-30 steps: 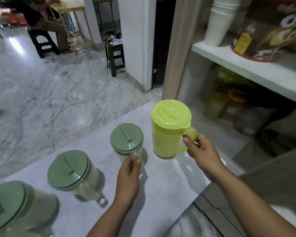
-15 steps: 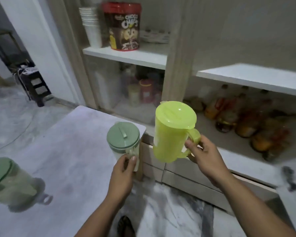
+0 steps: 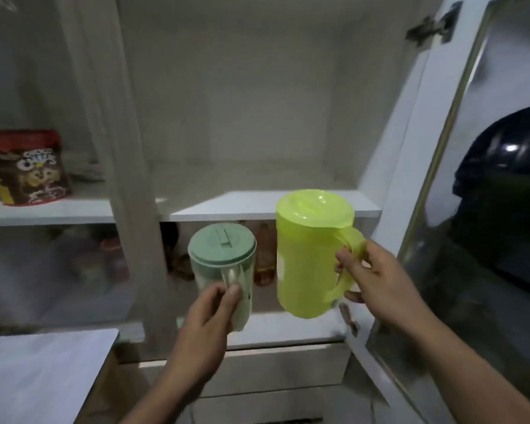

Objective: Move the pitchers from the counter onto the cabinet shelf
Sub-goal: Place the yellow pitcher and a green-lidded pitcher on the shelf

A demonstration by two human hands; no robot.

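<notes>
Two upright pitchers: my left hand [image 3: 207,319] grips the green-lidded pitcher [image 3: 222,270], my right hand [image 3: 377,280] the yellow pitcher [image 3: 306,258], handle rightward.

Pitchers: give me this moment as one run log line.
left hand: holds green-lidded pitcher | right hand: holds yellow pitcher by handle | both airborne before cabinet shelf | door: open
</notes>
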